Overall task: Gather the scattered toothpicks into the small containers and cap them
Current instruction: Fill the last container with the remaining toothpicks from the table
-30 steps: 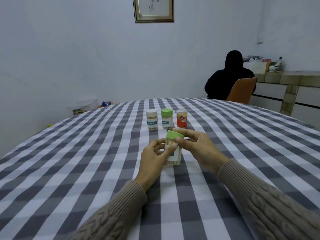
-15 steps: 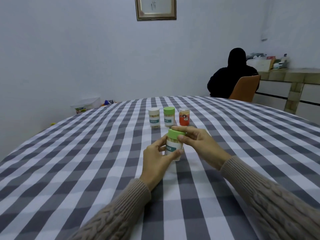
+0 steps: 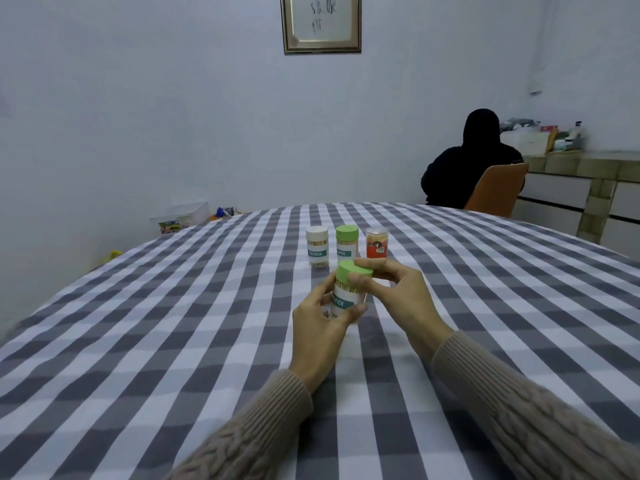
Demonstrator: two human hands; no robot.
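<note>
Over the checked tablecloth [image 3: 173, 341], close to the person, both hands meet on one jar [image 3: 346, 299] of toothpicks, tilted slightly. Left hand [image 3: 322, 327] wraps the body, thumb across the label, fingers curled behind. Right hand [image 3: 398, 292] pinches the green cap [image 3: 353, 271] sitting on top, thumb in front, fingers over the far rim. Just beyond, three capped jars stand upright in a row: white-capped [image 3: 317, 249], green-capped [image 3: 346, 244], red [image 3: 376, 244]. Farther back, a seated figure [image 3: 474, 161] in black on an orange chair [image 3: 495, 188], and a frame [image 3: 322, 22] on the wall.
</note>
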